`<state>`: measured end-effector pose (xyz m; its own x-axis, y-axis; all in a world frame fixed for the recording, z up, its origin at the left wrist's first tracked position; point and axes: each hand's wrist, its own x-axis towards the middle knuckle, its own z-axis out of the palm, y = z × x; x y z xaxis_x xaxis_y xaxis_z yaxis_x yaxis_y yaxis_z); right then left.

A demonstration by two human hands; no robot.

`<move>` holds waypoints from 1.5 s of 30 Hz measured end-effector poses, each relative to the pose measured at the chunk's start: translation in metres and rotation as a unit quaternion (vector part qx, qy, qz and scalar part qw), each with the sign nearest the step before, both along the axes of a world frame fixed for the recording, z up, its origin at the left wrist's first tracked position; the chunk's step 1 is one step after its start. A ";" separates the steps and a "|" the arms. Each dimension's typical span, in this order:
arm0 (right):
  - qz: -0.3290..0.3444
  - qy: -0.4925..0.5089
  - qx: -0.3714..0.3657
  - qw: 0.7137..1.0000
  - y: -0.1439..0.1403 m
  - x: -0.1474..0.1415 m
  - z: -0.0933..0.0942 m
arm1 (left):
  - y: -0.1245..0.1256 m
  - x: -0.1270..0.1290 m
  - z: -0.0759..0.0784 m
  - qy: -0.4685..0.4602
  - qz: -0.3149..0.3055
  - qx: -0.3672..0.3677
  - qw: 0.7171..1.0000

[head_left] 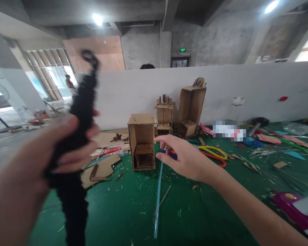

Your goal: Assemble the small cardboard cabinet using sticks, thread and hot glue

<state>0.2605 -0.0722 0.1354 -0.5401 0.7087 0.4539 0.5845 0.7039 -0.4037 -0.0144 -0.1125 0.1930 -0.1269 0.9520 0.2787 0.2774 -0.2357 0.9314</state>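
My left hand (74, 147), blurred by motion, is wrapped round a long black thing with a rough edge and a small loop at its top (84, 92); its kind is unclear. Thumb and forefinger stand apart on my right hand (181, 157), which hovers over the green table beside an open-fronted cardboard box (142, 143). Part of a blue and orange object (173, 154) shows behind that hand, the rest hidden. Below it a translucent bluish strip (158, 205) lies lengthwise on the table.
Two taller cardboard structures (192, 109) (164, 116) stand by the white partition (233, 82). Yellow-handled (215, 150) and red-handled scissors lie right of my hand. A purple tool (292, 208) sits at the right edge. Cardboard scraps (101, 169) litter the green table (118, 212).
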 end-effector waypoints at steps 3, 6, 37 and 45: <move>0.137 0.241 -0.099 0.956 -0.003 0.001 0.002 | -0.010 0.056 -0.030 -0.085 -0.266 -0.136 0.951; 0.216 0.346 -0.181 0.895 0.001 0.006 0.003 | -0.010 0.087 -0.058 -0.036 -0.365 -0.234 0.900; 0.078 0.110 -0.168 0.977 -0.005 -0.012 -0.005 | 0.030 0.089 -0.091 -0.037 -0.217 0.032 0.975; -0.048 0.100 -0.086 0.990 0.012 0.000 -0.003 | 0.036 0.078 -0.102 -0.169 -0.380 -0.024 0.909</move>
